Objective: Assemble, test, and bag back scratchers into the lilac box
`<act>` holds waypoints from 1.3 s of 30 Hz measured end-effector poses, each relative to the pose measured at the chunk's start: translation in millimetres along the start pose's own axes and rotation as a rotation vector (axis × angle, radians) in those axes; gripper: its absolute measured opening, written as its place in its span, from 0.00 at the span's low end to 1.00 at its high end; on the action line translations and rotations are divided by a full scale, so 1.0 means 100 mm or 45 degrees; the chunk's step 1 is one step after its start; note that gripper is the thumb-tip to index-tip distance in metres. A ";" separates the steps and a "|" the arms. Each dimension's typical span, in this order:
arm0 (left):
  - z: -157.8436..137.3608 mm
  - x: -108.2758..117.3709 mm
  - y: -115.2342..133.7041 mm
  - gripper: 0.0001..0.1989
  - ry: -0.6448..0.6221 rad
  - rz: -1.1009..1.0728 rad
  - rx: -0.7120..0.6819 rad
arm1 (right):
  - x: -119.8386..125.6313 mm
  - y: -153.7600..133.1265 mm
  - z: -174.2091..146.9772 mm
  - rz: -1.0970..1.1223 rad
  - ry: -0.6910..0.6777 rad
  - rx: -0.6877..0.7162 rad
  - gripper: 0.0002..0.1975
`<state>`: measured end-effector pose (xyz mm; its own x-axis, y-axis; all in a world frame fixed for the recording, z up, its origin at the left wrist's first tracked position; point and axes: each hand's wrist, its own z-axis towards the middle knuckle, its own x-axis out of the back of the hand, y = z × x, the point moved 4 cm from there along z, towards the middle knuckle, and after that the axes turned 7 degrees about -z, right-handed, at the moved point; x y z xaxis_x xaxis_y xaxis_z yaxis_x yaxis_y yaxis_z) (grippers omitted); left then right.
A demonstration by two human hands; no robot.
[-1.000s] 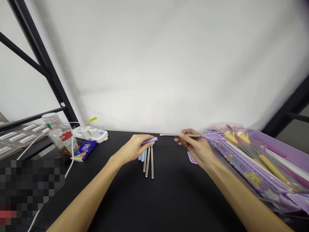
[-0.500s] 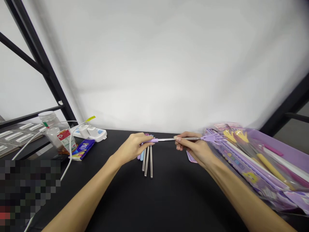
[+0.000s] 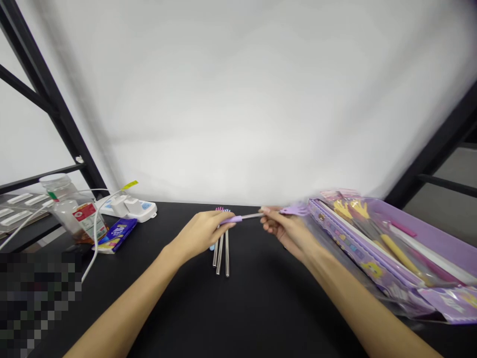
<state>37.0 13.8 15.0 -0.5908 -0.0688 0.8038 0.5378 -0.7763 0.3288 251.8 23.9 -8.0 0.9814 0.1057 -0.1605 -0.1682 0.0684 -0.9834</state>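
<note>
Lighting: bright, diffuse; white wall (image 3: 238, 124) palest at centre, greying toward upper corners, with faint, soft shadow bands at both sides. Black tabletop (image 3: 242, 313): dark, dull sheen. Glints: metal rods (image 3: 227, 256), plastic packaging (image 3: 372, 268). Blur: purple back-scratcher head (image 3: 296, 209), smeared. Distortion: wide-angle, side frame posts (image 3: 428, 156) slanted outward. Lower left corner: pixelated blocks.

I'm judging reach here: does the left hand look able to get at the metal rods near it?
Probably yes: the left hand is close to the metal rods, and their near ends lie uncovered. It holds the purple handle, though, so would likely need freeing first.
</note>
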 end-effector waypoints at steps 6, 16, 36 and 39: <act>0.00 0.03 -0.05 0.15 -0.078 -0.101 0.063 | 0.14 -0.09 0.05 -0.034 0.071 -0.016 0.16; -0.02 -0.05 0.17 0.12 0.280 0.307 -0.339 | -0.06 0.00 -0.03 0.069 0.048 0.038 0.15; 0.02 -0.03 0.11 0.18 -0.172 -0.429 0.275 | -0.05 -0.14 -0.04 -0.197 -0.091 0.168 0.15; 0.03 -0.08 0.12 0.18 -0.111 -0.441 0.246 | -0.05 -0.14 -0.06 -0.160 -0.088 0.186 0.14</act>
<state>50.0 7.1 13.8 -0.7083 0.2359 0.6653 0.4240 -0.6113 0.6682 249.6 16.8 6.0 0.9876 0.1550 -0.0260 -0.0614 0.2281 -0.9717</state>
